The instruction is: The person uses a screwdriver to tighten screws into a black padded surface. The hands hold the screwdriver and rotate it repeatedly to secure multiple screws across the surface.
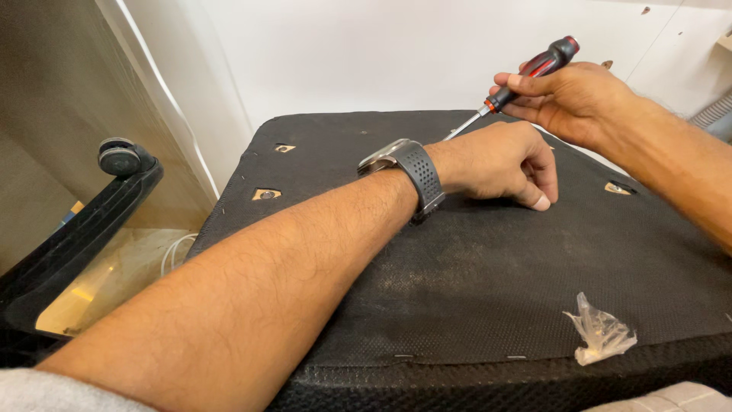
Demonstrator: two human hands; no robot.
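Note:
My right hand (568, 99) grips a screwdriver (526, 75) with a red and black handle, its metal shaft slanting down to the left behind my left hand. My left hand (499, 164), with a dark watch on the wrist, rests curled on the black fabric-covered underside of a seat (488, 275); whether its fingers pinch anything is hidden. The screwdriver's tip is hidden by that hand. Small cut-out holes show in the fabric, one at the left (266, 194), one further back (284, 148) and one at the right (619, 188).
A crumpled clear plastic bag (602, 336) lies on the fabric near the front right edge. At the left, a black chair leg with a caster wheel (120, 158) sticks up over the floor. A white wall stands behind.

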